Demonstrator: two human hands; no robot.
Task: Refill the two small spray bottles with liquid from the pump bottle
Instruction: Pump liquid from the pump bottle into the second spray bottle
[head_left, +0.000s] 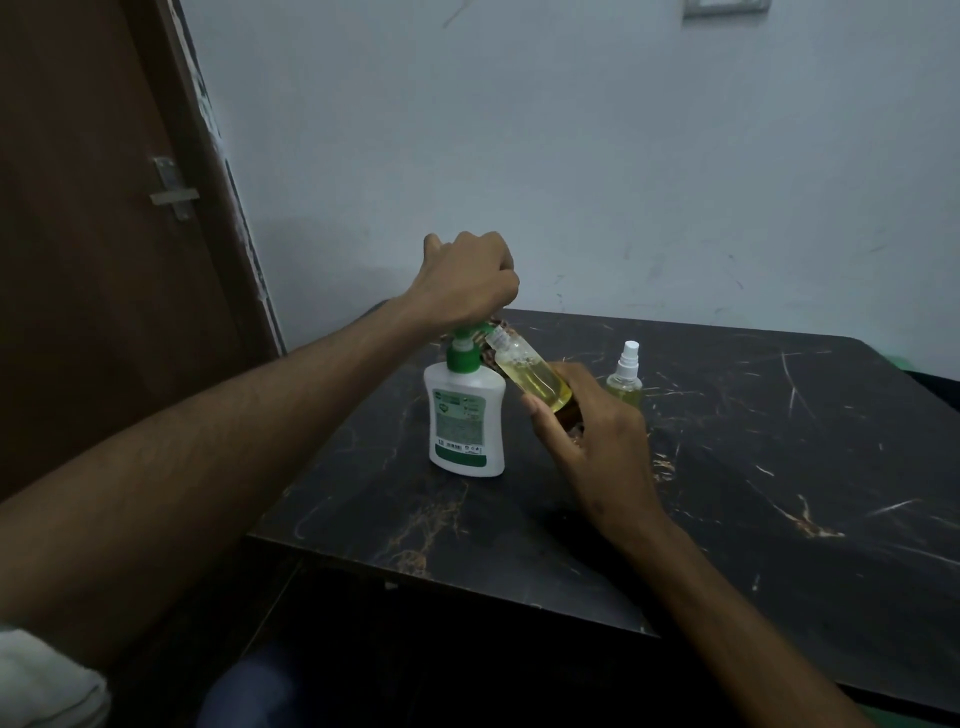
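Pump bottle (466, 415), white with green head, upright at frame centre on the dark marbled table (779, 467), near its left front edge. Left hand (467, 283) on top of the pump head, fingers curled into a fist over it, pressing down by the look of it; spout pokes out to the right under the knuckles. Right hand (587, 431) just right of centre, fingers and thumb wrapped round the base of an uncapped spray bottle (530, 376), tilted so its open neck sits right at the spout tip. Yellowish liquid fills most of that bottle already, bubbles near the neck. Second spray bottle (625, 379) upright with white sprayer on, just behind the right hand, centre-right; also looks mostly full of yellow-green liquid. Cannot tell where the removed sprayer top is. Step in hand: pumping into the tilted bottle, probably near finished. To do it well: keep neck touching or just under the spout, press slow and full, pause between strokes so the stream settles. Narrow neck, so easy to miss and dribble on the table. Tilt back upright before level reaches the neck. Steady downward push only, or the pump bottle may tip.
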